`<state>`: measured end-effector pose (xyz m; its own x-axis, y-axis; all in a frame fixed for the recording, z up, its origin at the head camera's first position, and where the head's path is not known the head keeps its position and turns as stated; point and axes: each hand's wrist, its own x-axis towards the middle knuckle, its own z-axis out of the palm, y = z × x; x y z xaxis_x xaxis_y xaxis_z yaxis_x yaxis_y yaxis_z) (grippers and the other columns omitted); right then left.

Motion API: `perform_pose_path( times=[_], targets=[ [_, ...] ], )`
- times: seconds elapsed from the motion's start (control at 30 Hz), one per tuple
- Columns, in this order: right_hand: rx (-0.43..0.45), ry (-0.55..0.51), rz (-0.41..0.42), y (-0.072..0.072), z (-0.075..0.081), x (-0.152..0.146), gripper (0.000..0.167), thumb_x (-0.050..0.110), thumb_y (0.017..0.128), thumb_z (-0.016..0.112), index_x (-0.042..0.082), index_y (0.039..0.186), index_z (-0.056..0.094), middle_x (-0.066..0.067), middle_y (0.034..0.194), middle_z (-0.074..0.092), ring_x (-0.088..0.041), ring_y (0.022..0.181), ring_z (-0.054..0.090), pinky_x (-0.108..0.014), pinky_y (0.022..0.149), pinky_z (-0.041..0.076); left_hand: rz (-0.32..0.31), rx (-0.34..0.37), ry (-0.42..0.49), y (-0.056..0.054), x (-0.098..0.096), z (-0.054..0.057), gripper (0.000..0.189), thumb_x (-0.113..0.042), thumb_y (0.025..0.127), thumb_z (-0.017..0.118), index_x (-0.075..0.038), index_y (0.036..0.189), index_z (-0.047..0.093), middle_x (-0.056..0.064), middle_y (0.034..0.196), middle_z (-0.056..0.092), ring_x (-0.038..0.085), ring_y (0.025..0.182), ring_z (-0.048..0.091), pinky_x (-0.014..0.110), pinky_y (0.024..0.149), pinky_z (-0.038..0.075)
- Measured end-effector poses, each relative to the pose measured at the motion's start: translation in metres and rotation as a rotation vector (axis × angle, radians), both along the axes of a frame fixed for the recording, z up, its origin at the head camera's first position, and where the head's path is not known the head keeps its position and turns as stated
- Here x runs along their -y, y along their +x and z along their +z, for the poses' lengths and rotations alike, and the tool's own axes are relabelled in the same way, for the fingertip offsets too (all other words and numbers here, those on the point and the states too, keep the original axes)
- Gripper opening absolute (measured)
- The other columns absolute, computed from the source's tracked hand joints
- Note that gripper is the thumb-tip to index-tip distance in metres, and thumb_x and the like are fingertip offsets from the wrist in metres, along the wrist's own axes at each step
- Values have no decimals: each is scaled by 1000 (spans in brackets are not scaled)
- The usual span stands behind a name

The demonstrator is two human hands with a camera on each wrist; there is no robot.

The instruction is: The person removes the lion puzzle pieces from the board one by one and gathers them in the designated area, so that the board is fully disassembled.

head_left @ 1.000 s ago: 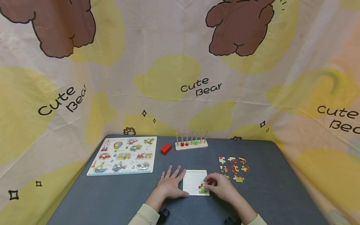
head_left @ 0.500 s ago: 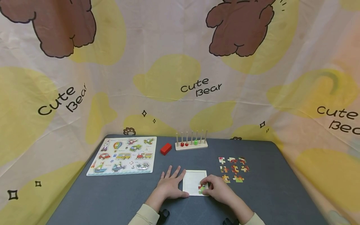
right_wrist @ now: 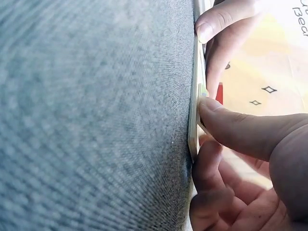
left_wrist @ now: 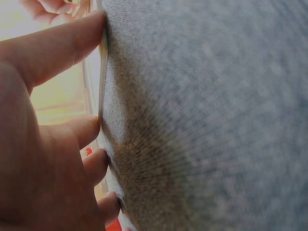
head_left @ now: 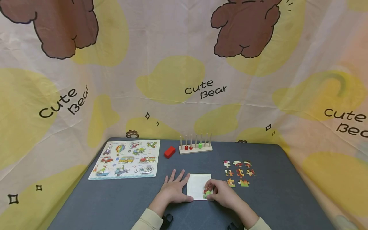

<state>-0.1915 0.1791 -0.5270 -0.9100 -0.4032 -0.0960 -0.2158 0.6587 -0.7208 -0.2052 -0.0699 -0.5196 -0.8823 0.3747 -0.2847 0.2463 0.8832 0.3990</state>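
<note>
A square white puzzle tray (head_left: 196, 183) lies near the front of the table. My left hand (head_left: 174, 190) is spread flat at its left side, thumb on the front left corner and index fingertip at the left edge. In the left wrist view, the left thumb (left_wrist: 57, 45) rests right at the tray's rim. With thumb and fingers my right hand (head_left: 222, 191) pinches a green and red jigsaw piece (head_left: 207, 193) at the tray's front right corner. The right wrist view has the right thumb (right_wrist: 226, 120) on this piece, close over the tray; curled fingers partly hide it.
Several loose jigsaw pieces (head_left: 240, 172) lie in rows to the right of the tray. Behind are a vehicle picture board (head_left: 126, 159), a red block (head_left: 169, 152) and a pegged wooden stand (head_left: 195, 149) with red and green beads. A printed cloth (head_left: 172, 80) hangs behind the table.
My right hand has moved slightly left over the tray's front right corner, its fingers now covering more of the jigsaw piece. The left hand stays in place.
</note>
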Motion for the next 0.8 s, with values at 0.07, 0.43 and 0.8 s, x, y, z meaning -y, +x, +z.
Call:
perform_pose_path(
  times=[0.07, 0.43, 0.8],
  targets=[
    [1, -13, -1, 0, 0, 0, 24, 15, 83, 83, 20, 101, 69, 8, 83, 62, -9, 68, 53, -24, 60, 43, 2, -1, -2, 0, 0, 0, 99, -65, 78, 74, -26, 159, 33, 4, 168, 23, 41, 156, 6, 67, 121, 9],
    [-19, -122, -81, -1, 8, -12, 21, 23, 89, 78, 13, 106, 72, 6, 78, 67, -10, 63, 57, -25, 56, 47, 9, 8, -1, 0, 0, -1, 98, -64, 78, 74, -26, 159, 34, 3, 169, 23, 41, 156, 5, 66, 121, 9],
    [-57, -111, -186, -2, 22, -34, 17, 22, 87, 80, 15, 101, 74, 5, 79, 68, -13, 66, 57, -26, 57, 48, 10, 17, -5, 0, -1, 1, 99, -64, 78, 75, -26, 159, 33, 3, 169, 22, 41, 156, 4, 67, 121, 7]
  ],
)
